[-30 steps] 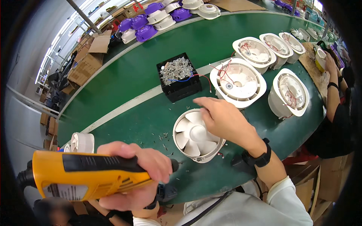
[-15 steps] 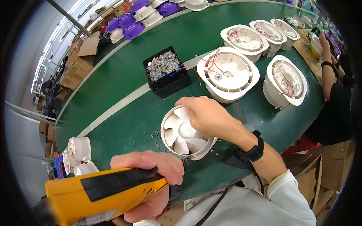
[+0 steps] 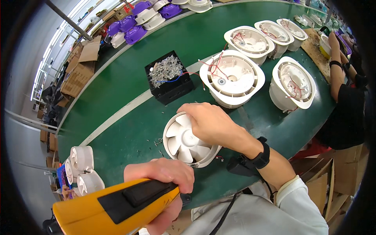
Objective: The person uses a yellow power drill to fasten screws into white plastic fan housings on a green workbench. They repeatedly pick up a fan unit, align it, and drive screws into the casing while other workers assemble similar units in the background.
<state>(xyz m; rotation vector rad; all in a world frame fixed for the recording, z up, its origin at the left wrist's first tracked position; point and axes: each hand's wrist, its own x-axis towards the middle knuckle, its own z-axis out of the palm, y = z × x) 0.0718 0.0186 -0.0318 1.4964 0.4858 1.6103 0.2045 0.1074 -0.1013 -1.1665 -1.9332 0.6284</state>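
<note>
My left hand [image 3: 166, 176] is wrapped around a yellow electric screwdriver [image 3: 113, 207] with a black panel, held at the near left. The tool's tip is hidden behind my fingers, close to the near rim of a white fan housing [image 3: 172, 154]. Inside that round housing sits a white bladed fan [image 3: 188, 138]. My right hand [image 3: 213, 123] grips the housing's far right rim, fingers curled over the edge; a dark band is around the wrist. Loose screws [image 3: 158, 145] lie on the green table just left of the housing.
A black box [image 3: 170, 84] full of screws stands beyond the housing. White wired housings [image 3: 232, 78] stand to the right, small fan units [image 3: 82, 157] at the left edge. Purple and white shells [image 3: 136, 34] line the far side. Another person's arm [image 3: 336, 72] is at far right.
The screwdriver's body has swung lower and nearer, with my left hand shifting slightly right. The whole scene sits a little farther left in view. My right hand keeps its hold on the housing.
</note>
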